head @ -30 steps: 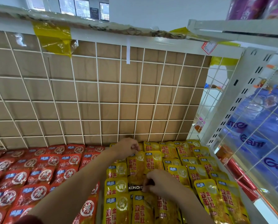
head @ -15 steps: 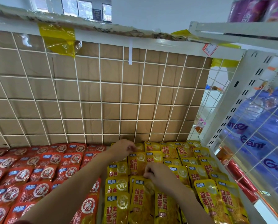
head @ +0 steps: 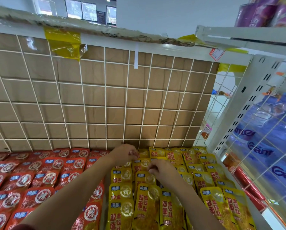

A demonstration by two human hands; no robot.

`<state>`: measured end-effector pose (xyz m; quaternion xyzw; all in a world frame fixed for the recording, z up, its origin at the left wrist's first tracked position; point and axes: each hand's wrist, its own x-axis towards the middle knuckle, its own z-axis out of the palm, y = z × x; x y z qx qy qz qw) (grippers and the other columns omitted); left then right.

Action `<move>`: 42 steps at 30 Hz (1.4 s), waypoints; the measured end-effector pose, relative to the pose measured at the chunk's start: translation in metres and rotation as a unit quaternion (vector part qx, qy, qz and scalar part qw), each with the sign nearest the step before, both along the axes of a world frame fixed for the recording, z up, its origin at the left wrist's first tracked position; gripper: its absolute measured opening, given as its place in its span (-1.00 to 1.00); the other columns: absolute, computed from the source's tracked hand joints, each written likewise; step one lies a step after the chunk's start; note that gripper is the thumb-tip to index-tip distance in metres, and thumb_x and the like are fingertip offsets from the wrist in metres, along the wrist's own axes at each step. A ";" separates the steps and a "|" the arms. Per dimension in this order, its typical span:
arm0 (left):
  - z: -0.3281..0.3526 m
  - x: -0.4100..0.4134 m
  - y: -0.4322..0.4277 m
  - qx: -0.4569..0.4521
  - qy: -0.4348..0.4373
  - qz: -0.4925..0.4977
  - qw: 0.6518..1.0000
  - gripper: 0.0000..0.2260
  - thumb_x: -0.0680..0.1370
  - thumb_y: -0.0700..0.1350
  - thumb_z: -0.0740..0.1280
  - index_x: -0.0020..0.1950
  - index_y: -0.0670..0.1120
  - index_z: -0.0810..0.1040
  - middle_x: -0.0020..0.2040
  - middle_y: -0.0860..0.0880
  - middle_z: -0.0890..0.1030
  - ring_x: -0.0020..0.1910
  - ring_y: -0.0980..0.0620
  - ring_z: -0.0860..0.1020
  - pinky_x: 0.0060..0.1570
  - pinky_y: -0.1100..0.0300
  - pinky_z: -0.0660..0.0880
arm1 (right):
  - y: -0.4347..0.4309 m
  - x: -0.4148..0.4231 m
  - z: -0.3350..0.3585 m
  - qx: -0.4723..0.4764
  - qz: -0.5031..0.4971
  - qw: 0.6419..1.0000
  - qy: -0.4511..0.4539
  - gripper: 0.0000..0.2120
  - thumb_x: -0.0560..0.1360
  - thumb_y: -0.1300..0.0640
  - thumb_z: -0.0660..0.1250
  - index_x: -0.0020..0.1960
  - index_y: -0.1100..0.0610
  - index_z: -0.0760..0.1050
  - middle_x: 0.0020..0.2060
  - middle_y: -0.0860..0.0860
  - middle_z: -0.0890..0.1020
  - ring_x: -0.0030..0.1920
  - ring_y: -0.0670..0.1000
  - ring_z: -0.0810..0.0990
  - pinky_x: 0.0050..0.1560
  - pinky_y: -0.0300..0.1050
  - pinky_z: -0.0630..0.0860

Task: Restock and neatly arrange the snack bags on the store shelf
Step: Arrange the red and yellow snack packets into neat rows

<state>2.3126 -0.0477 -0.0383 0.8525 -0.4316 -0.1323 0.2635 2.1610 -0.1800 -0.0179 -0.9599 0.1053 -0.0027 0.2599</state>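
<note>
Red bags (head: pixel 39 180) and yellow bags (head: pixel 210 180) covered the shelf (head: pixel 270 220) below a cardboard-backed wire grid (head: pixel 105 105). The left hand (head: pixel 124 154) and right hand (head: pixel 162 170) each pinched yellow bags.

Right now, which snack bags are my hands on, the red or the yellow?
The yellow bags: both the left hand and right hand pinch them near the back; red bags lie further left.

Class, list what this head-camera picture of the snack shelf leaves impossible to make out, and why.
1. Head view: whether the left hand and right hand pinch the yellow snack bags; curled fingers hide it.
2. Head view: price tag print, too small.
3. Head view: red snack bags, rows cut by the left edge.
</note>
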 end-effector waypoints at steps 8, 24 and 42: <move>-0.001 0.006 -0.008 0.064 -0.007 -0.009 0.998 -0.77 0.49 -0.01 0.37 0.03 -0.14 0.60 0.03 -0.08 0.60 -0.02 0.04 0.51 -0.08 0.21 0.37 | 0.000 0.005 -0.005 -0.022 0.006 1.000 -0.004 -0.87 0.52 0.16 0.28 0.00 0.09 0.59 -0.03 -0.02 0.63 -0.09 -0.15 0.49 -0.23 -0.41 0.29; 0.000 0.008 -0.014 0.058 0.002 -0.005 0.998 -0.76 0.54 -0.06 0.32 0.06 -0.22 0.59 0.05 -0.14 0.60 0.05 -0.03 0.52 -0.14 0.29 0.29 | 0.003 0.017 -0.005 -0.003 -0.014 0.998 -0.054 -0.86 0.53 0.18 0.25 0.01 0.11 0.57 0.00 -0.05 0.62 -0.10 -0.19 0.43 -0.11 -0.39 0.31; -0.001 0.004 -0.009 0.022 0.022 0.003 1.000 -0.78 0.52 -0.05 0.35 0.00 -0.20 0.59 -0.03 -0.13 0.61 -0.15 0.13 0.43 -0.18 0.29 0.28 | 0.002 0.015 -0.012 0.006 -0.009 0.998 -0.055 -0.88 0.53 0.18 0.26 0.02 0.12 0.55 0.00 -0.04 0.62 0.03 -0.10 0.52 -0.08 -0.35 0.33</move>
